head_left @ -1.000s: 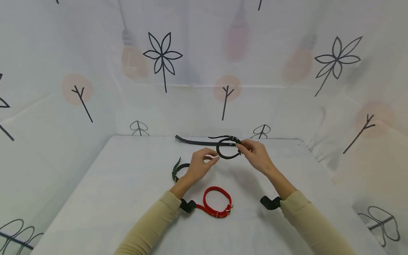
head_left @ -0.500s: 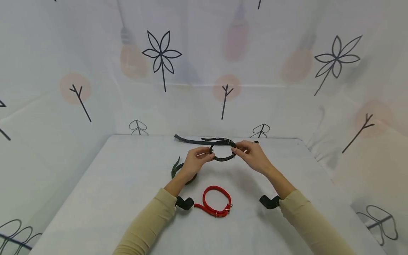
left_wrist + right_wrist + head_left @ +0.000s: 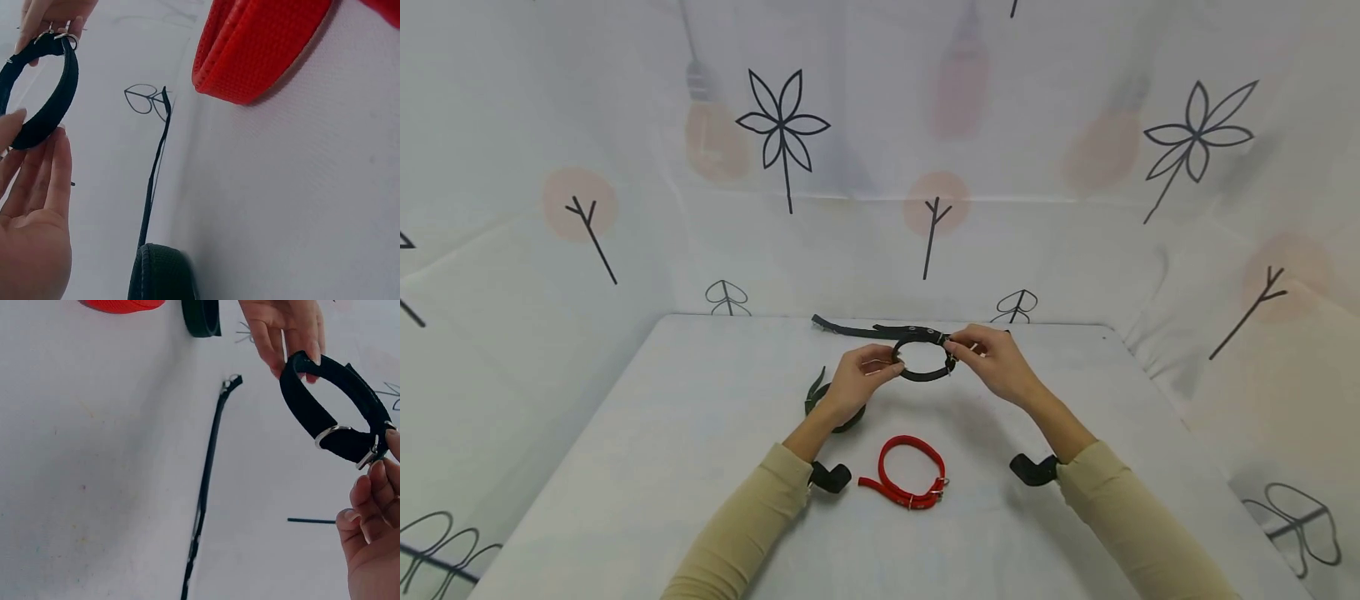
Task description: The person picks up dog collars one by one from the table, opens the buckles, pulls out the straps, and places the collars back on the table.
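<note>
A black collar point(image 3: 925, 377), buckled into a loop, is held up above the far part of the table between both hands. My left hand point(image 3: 852, 385) pinches the loop's left side between thumb and fingers. At the opposite side my right hand point(image 3: 1000, 363) pinches the band near its buckle. The right wrist view shows the silver buckle point(image 3: 367, 457) and a D-ring point(image 3: 328, 434) beside those fingertips. Behind the held loop an unbuckled black collar point(image 3: 848, 332) lies stretched out. Partly hidden by the left hand and wrist is a dark green looped collar point(image 3: 853, 420).
Nearer the front, a red looped collar point(image 3: 898, 497) lies on the white table point(image 3: 700, 433), between the two forearms. A white patterned cloth point(image 3: 865, 250) rises behind the table and at its sides. Dark wrist cameras point(image 3: 1033, 470) stick out inward from both sleeves.
My left hand, apart or barely at the loop's edge a second ago, now grips it. The collar has shifted slightly left and turned, and the right fingers have moved to near the buckle.
</note>
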### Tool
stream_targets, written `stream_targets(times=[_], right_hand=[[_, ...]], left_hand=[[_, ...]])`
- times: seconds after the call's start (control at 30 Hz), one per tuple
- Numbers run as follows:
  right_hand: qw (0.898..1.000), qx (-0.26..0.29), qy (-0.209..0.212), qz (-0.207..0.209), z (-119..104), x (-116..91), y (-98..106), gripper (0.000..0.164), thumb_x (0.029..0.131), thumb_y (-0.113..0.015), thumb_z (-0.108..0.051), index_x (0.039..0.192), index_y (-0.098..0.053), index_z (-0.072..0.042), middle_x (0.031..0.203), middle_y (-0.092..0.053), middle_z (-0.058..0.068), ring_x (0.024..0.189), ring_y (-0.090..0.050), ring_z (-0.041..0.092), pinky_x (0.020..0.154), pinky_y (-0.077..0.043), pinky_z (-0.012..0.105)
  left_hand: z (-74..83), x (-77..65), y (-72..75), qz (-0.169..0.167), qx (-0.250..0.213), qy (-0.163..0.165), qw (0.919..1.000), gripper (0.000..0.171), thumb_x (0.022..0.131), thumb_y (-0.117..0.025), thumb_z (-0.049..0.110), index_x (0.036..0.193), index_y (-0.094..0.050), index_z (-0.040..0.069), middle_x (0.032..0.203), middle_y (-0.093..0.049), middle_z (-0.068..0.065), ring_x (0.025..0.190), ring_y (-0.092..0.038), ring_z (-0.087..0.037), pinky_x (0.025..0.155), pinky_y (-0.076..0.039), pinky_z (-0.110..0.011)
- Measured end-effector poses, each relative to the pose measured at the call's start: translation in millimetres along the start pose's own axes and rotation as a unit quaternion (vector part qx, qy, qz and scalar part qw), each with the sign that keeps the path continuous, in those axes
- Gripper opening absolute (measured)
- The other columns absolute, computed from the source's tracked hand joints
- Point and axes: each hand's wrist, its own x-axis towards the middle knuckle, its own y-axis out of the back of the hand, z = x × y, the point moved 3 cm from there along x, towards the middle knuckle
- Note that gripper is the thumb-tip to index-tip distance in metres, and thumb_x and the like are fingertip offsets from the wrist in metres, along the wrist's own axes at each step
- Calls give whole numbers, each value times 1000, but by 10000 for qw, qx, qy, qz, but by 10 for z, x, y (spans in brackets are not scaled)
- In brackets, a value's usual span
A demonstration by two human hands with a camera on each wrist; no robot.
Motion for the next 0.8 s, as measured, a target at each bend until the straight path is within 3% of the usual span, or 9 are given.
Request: stream_targets(times=[0.23,0.43,0.63,0.8], right_hand=[[9996,117,246,-55,-80,2,-8,16,102,-66,-17,110,-76,-7,99,-71,2,85,-60,19,73,-50,32],[9986,126,414,-315,-107,7,-90,15,102,-67,-17,109,-75,-7,95,-70,-1,83,-59,17,72,-52,32],[9955,29,536,-786,-125,-8,-171,13,102,-66,-18,109,-75,-12,97,-69,-4,85,-60,15,74,-52,32],[9930,-85,675,-969,-156,-18,-189,13,101,-68,-17,110,-75,-13,96,-68,-6,87,-59,14,75,-51,32]], left_hand=[[70,28,-51,-327,-123,23,9994,48,96,-75,25,139,-60,12,131,-66,-13,119,-66,-21,101,-52,-38],[101,93,-156,-525,-87,50,9986,36,97,-74,24,128,-66,9,112,-70,-8,103,-68,-29,91,-55,-38],[109,81,-206,-429,-235,506,9975,35,92,-78,39,116,-73,13,88,-65,-1,83,-60,-19,86,-47,-46],[121,72,-214,-346,-280,573,9974,34,91,-79,41,112,-77,15,82,-64,3,75,-51,-15,71,-43,-33]])
